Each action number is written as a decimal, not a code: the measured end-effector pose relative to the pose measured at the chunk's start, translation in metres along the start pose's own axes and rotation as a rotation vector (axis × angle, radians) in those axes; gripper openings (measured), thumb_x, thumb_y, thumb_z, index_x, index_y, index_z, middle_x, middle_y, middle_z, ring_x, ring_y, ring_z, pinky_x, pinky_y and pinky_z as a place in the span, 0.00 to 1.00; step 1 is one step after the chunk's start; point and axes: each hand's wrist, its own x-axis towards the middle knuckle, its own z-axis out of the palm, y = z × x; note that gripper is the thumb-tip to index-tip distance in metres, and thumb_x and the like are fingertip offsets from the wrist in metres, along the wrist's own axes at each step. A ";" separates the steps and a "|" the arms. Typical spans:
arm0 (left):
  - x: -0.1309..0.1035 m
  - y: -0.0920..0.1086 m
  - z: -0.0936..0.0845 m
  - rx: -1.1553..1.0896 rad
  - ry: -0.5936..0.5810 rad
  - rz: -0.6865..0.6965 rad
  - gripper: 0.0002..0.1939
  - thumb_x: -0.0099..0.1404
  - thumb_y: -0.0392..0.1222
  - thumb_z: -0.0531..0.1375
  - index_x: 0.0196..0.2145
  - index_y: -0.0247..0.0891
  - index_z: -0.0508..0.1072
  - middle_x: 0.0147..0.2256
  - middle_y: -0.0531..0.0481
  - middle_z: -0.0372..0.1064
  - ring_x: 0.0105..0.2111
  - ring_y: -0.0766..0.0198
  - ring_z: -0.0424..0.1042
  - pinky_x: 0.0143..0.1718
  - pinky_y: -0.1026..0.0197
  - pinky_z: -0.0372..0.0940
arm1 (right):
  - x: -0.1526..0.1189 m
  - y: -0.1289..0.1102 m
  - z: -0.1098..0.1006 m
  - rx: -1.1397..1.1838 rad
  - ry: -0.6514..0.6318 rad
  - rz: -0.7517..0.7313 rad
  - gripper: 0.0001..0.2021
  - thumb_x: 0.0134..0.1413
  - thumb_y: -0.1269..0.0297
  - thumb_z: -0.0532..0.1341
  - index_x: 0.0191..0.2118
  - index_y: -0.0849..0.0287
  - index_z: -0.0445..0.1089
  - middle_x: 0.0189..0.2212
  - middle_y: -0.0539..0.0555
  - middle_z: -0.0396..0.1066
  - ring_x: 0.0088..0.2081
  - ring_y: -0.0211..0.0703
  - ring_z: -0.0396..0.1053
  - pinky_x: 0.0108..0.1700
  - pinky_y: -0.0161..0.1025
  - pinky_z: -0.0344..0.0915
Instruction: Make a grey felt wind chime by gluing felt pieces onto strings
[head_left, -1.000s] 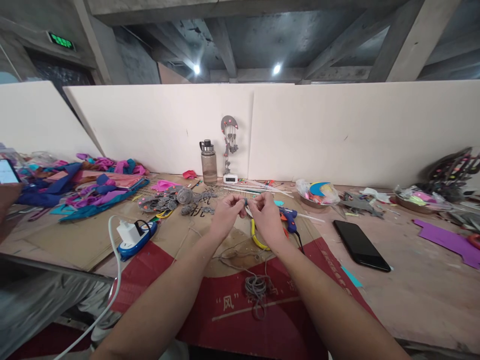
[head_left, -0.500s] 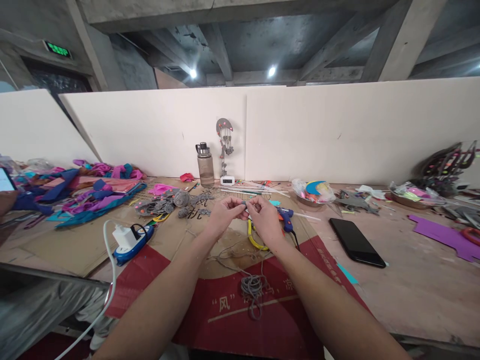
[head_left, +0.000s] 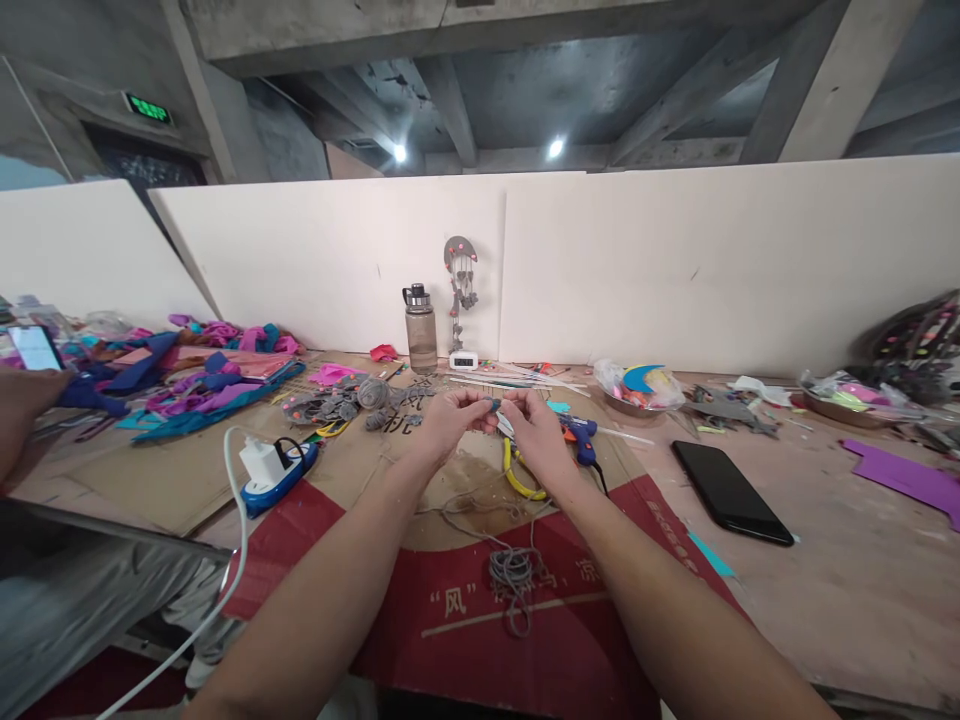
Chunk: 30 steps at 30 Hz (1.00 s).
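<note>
My left hand [head_left: 457, 425] and my right hand [head_left: 534, 432] meet above the cardboard, fingertips pinched together. Between them is a small dark-grey piece [head_left: 495, 405], too small to make out its kind. A pale sliver shows just under the fingers. Yellow handles [head_left: 519, 475], seemingly of scissors, lie below my right hand, partly hidden by it. Grey yarn [head_left: 513, 572] lies in a loose tangle on the red part of the cardboard [head_left: 405, 650], with strands running up toward my hands. A blue glue gun [head_left: 581, 438] rests just right of my right hand.
A phone [head_left: 731, 492] lies at right. Left are a power strip [head_left: 281, 478] with a white cable and a pile of coloured felt [head_left: 202, 385]. A bottle [head_left: 421, 330], a small clock [head_left: 463, 361] and a grey moon-shaped hanging [head_left: 460, 270] stand behind. Another person's hand [head_left: 30, 400] is far left.
The view has turned slightly left, so more of the other person's hand and a lit screen shows. My hands stay together on the small grey piece, with their grip slightly shifted.
</note>
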 end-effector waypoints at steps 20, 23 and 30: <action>0.035 -0.015 -0.080 -0.165 0.648 0.208 0.09 0.50 0.40 0.64 0.24 0.35 0.67 0.20 0.57 0.64 0.20 0.74 0.64 0.23 0.70 0.60 | -0.009 -0.024 0.001 0.150 -0.275 0.132 0.14 0.49 0.52 0.58 0.32 0.58 0.69 0.20 0.44 0.55 0.22 0.34 0.51 0.25 0.33 0.52; 0.036 -0.017 -0.087 -0.211 0.710 0.200 0.08 0.50 0.38 0.64 0.24 0.35 0.67 0.20 0.56 0.64 0.20 0.74 0.64 0.22 0.71 0.60 | -0.007 -0.034 -0.004 0.312 -0.291 0.113 0.15 0.49 0.50 0.60 0.33 0.58 0.69 0.18 0.42 0.49 0.20 0.32 0.47 0.23 0.33 0.49; 0.034 -0.014 -0.090 -0.264 0.755 0.220 0.08 0.50 0.35 0.65 0.23 0.34 0.66 0.18 0.58 0.62 0.19 0.74 0.63 0.22 0.71 0.60 | -0.027 -0.067 -0.007 0.273 -0.445 -0.152 0.12 0.56 0.53 0.56 0.35 0.55 0.71 0.24 0.47 0.64 0.25 0.35 0.60 0.30 0.34 0.60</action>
